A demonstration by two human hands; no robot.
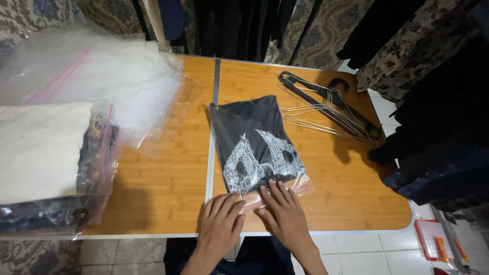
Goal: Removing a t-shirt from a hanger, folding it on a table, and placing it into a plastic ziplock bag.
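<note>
- Two halves make up the wooden folding table (168, 183), joined by a metal seam up the middle; I work on the right half, which leaves the left half to the stock.
- Stacked at the left edge, the pile of bagged garments (46, 158) lies flat, white on top, dark ones below, out of reach of my arms.
- Behind it the loose clear bags (117, 76) lie spread toward the far left corner, pink zip strips showing.
- Close to me, just right of the seam, the bagged black shirt (254, 145) lies flat with its white print up. Its long axis runs away from me and leans a little left at the far end; the bag's mouth points at me, so the closure sits under my fingers.
- Further right, the wire hangers (326, 114) lie in a heap near the far right edge, well apart from the shirt.
- My right hand (285, 216) lies flat, fingers spread, pressing the bag's near edge; nothing is gripped.
- My left hand (220, 221) lies just beside it, palm down on the same edge, fingers flat and likewise clasping nothing.
</note>
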